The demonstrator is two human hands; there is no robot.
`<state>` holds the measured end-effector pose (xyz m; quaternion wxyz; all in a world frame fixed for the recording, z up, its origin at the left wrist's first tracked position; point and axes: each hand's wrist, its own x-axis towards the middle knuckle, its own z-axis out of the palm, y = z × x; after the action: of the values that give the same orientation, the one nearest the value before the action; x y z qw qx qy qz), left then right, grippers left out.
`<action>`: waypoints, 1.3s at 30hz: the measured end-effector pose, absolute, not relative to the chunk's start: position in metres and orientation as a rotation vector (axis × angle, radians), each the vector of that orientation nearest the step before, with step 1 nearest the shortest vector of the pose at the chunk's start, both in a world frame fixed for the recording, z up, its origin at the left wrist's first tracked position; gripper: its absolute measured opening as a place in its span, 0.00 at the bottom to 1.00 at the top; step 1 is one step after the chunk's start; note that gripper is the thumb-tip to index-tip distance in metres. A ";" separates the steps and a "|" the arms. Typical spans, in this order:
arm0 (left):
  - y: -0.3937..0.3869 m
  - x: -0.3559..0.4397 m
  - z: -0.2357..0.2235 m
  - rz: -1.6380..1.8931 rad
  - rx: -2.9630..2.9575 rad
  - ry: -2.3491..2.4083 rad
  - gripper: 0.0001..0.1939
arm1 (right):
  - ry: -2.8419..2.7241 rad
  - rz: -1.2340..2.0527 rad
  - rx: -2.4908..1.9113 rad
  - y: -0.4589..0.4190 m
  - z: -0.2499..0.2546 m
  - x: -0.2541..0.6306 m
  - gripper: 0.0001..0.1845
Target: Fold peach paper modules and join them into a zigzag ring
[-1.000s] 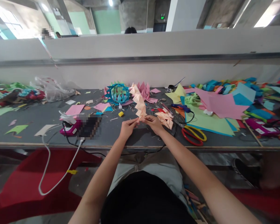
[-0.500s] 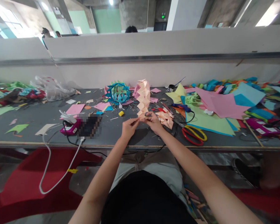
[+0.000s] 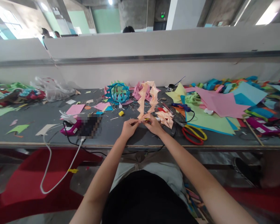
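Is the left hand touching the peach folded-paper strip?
Touching: in the head view, the left hand pinches the peach folded-paper strip at its bottom.

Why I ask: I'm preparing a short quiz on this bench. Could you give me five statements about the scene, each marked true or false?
1. The fingers of the left hand and the right hand hold the peach paper strip. True.
2. The scissors have two blue handles. False: one is red, the other yellow.
3. The blue-and-green paper ball stands to the left of the pink paper piece. True.
4. The small yellow block is in the left hand. False: it lies on the table, beyond that hand.
5. The clear plastic bag lies to the right of the hands. False: it lies to their left.
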<state>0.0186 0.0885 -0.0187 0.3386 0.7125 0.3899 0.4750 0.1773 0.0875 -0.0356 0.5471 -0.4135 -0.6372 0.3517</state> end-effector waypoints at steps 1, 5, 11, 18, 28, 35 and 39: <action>0.088 0.019 -0.019 1.225 1.852 1.017 0.11 | -1.523 0.785 -0.996 0.087 -0.035 0.179 0.09; 0.087 0.021 -0.020 1.163 1.838 1.014 0.12 | -1.548 0.653 -1.019 0.088 -0.033 0.184 0.08; 0.086 0.020 -0.020 1.154 1.791 1.003 0.13 | -1.565 0.576 -1.008 0.085 -0.029 0.184 0.11; 0.091 0.019 -0.021 1.207 1.687 1.009 0.17 | -1.578 0.620 -1.013 0.080 -0.026 0.183 0.08; 0.090 0.020 -0.021 1.328 1.628 1.187 0.11 | -1.483 0.712 -1.017 0.084 -0.019 0.182 0.05; 0.096 0.015 -0.025 1.388 1.562 1.480 0.10 | -0.819 0.752 -0.740 0.010 0.019 0.194 0.05; 0.096 0.015 -0.025 1.324 1.600 1.589 0.10 | -1.423 0.827 -0.627 -0.093 0.024 0.201 0.07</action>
<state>0.0147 0.0962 -0.0250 0.2604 0.5908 0.5868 0.4888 0.2005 -0.0930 0.0242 0.6365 -0.2744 -0.6232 0.3622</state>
